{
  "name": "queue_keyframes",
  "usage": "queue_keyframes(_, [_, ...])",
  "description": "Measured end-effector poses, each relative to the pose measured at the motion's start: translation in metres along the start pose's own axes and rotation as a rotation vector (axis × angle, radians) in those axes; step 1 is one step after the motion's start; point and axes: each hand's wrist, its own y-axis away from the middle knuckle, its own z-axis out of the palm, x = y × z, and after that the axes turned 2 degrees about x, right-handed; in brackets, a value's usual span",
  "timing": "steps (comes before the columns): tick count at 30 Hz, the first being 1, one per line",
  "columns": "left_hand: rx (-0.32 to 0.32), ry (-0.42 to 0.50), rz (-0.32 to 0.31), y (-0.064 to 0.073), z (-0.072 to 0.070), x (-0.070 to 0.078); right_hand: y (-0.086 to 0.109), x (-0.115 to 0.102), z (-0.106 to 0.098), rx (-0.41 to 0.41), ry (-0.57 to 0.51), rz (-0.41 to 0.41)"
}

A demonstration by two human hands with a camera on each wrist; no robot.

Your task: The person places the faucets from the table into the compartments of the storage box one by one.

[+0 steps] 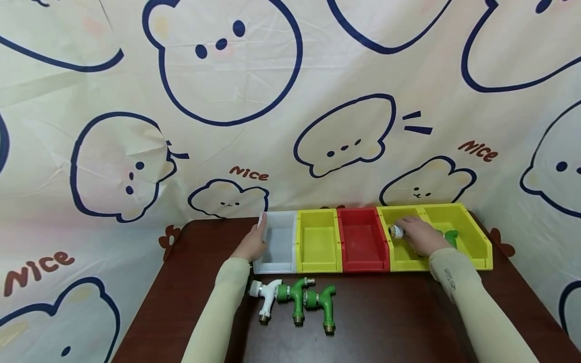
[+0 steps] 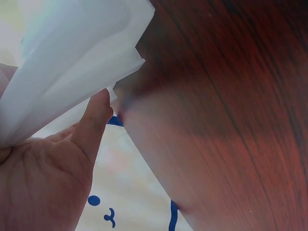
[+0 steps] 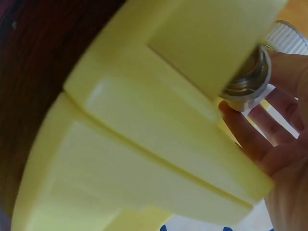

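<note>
My left hand (image 1: 251,244) grips the left wall of the white bin (image 1: 278,267) at the left end of the row. In the left wrist view, one digit lies along the outside of that wall and the others are partly hidden behind it. Over the yellow bin (image 1: 394,264) right of the red one, my right hand (image 1: 421,236) holds a tap with a white ribbed knob (image 1: 396,231). Its metal end (image 3: 248,84) shows between the fingers in the right wrist view. Part of a green tap (image 1: 451,237) shows in the rightmost yellow bin (image 1: 478,247).
On the brown table (image 1: 386,322), in front of the bins, lie a white tap (image 1: 269,296) and two green taps (image 1: 297,297), (image 1: 326,305) side by side. A red bin (image 1: 363,266) and another yellow bin (image 1: 319,266) stand mid-row. A printed cloth (image 1: 345,191) hangs close behind.
</note>
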Motion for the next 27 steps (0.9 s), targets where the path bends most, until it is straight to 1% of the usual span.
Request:
queue_keyframes(7, [-0.009, 0.003, -0.005, 0.000, 0.001, 0.001, -0.002, 0.001, 0.005, -0.023, 0.001, 0.031])
queue_keyframes(10, [-0.009, 0.003, -0.006, 0.000, 0.001, 0.001, -0.003, 0.003, 0.007, -0.018, 0.017, 0.030])
queue_keyframes(20, [0.000, 0.000, -0.013, -0.001, 0.001, 0.002, -0.003, 0.004, 0.014, 0.007, 0.102, -0.028])
queue_keyframes(27, [0.001, 0.006, -0.009, 0.002, -0.001, 0.003, -0.002, 0.007, 0.021, 0.032, 0.214, -0.099])
